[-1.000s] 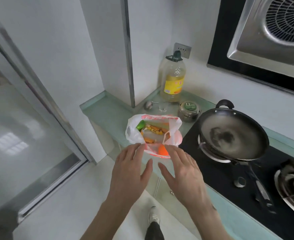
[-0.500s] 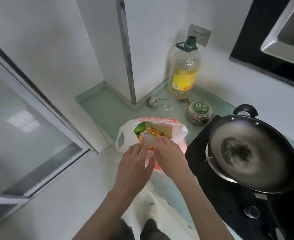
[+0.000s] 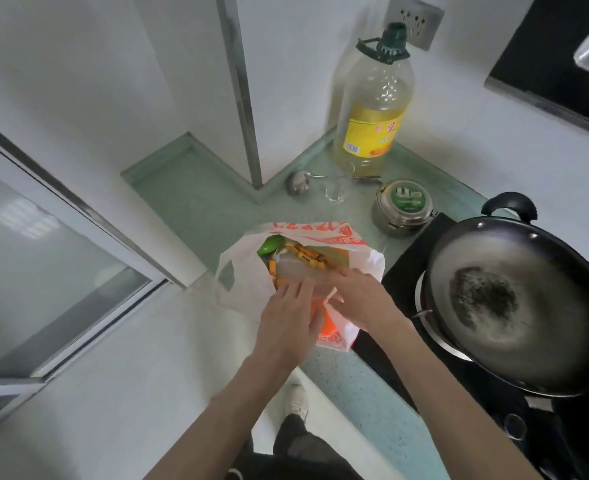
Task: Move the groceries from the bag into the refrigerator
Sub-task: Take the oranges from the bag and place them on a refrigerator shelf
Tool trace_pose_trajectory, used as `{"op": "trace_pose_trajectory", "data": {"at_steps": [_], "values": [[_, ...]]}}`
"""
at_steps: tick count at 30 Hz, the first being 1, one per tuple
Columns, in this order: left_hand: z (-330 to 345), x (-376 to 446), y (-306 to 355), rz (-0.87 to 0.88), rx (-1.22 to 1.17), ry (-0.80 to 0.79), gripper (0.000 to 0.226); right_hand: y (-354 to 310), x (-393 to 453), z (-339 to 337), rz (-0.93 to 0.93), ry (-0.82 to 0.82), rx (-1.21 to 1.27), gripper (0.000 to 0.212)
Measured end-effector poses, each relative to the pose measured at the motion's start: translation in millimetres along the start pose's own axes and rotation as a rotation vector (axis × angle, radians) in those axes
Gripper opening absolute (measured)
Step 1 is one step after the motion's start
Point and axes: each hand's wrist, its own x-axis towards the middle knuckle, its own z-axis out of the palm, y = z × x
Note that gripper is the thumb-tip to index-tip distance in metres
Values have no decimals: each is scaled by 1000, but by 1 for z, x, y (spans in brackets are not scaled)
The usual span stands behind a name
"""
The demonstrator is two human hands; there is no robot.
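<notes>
A white plastic bag (image 3: 237, 289) with red print stands open on the green counter (image 3: 196, 202) near its front edge. Inside it I see a green item (image 3: 269, 245), yellow-orange wrapped snacks (image 3: 307, 254), a clear packet (image 3: 296, 271) and something orange (image 3: 327, 323) low at the front. My left hand (image 3: 286, 327) lies over the bag's mouth with its fingers spread on the clear packet. My right hand (image 3: 359, 299) curls its fingers and thumb over that packet's right edge. No refrigerator is in view.
A big oil bottle (image 3: 372, 109) stands in the back corner, with a metal ladle (image 3: 296, 183), a small glass (image 3: 334, 190) and a round tin (image 3: 404, 206) in front of it. A black wok (image 3: 515, 299) sits on the stove just right of the bag. A glass door (image 3: 43, 271) is at left.
Both hands went from hovering open in front of the bag to reaching into its mouth and onto the clear packet. My view has moved closer and tilted down.
</notes>
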Motion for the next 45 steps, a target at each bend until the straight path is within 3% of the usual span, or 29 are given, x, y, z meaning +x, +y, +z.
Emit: {"op": "trace_pose_trajectory", "data": {"at_steps": [13,16,19,22,26,29,33,37,40,45], "values": [[59,14,-7,-40,25,-304,66,36,-23,-14,282,7,-161,48],[65,13,-8,-75,-26,-314,72,30,-10,-16,246,52,-152,47],[68,14,-8,-84,20,-278,71,21,5,-9,80,42,-15,34],[73,15,-8,-109,20,-268,79,14,12,-3,97,-10,-41,21],[76,14,-9,-158,-14,-257,88,16,13,1,256,65,-49,43],[73,10,-11,-183,-13,-182,94,18,13,3,317,65,-91,46],[56,8,-6,-207,-69,-104,99,22,15,10,317,35,-205,56],[35,6,-4,-186,-158,-22,89,33,18,15,265,-6,-242,70],[19,3,-2,-170,-189,30,83,36,15,13,230,28,-163,74],[-3,0,0,-204,-208,64,88,25,-16,0,208,162,172,83]]}}
